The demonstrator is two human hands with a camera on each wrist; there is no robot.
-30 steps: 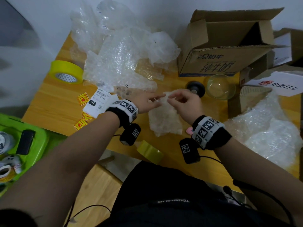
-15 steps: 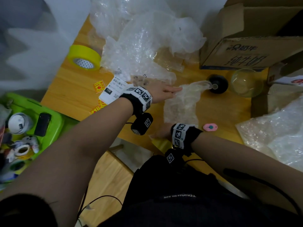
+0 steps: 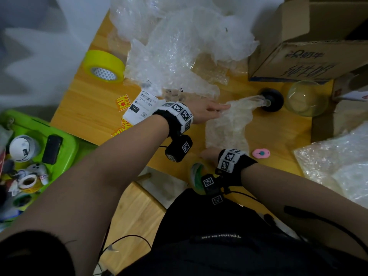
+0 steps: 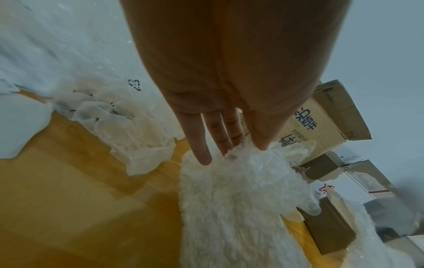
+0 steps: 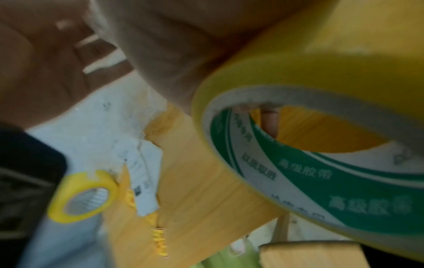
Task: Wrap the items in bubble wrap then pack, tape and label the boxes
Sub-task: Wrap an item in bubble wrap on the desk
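Your left hand [image 3: 207, 110] lies flat, fingers straight, pressing the bubble-wrapped item [image 3: 229, 126] mid-table, while your right hand [image 3: 209, 155] grips a yellow tape roll [image 5: 321, 145] at the near edge. A black-based piece [image 3: 273, 99], glass bowl [image 3: 306, 98] and cardboard box [image 3: 310, 56] crowd beyond it, loose bubble wrap [image 3: 179, 46] behind.

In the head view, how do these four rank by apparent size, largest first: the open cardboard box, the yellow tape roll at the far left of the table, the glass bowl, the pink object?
1. cardboard box
2. yellow tape roll and glass bowl: they look alike, so I do not rank them
3. pink object
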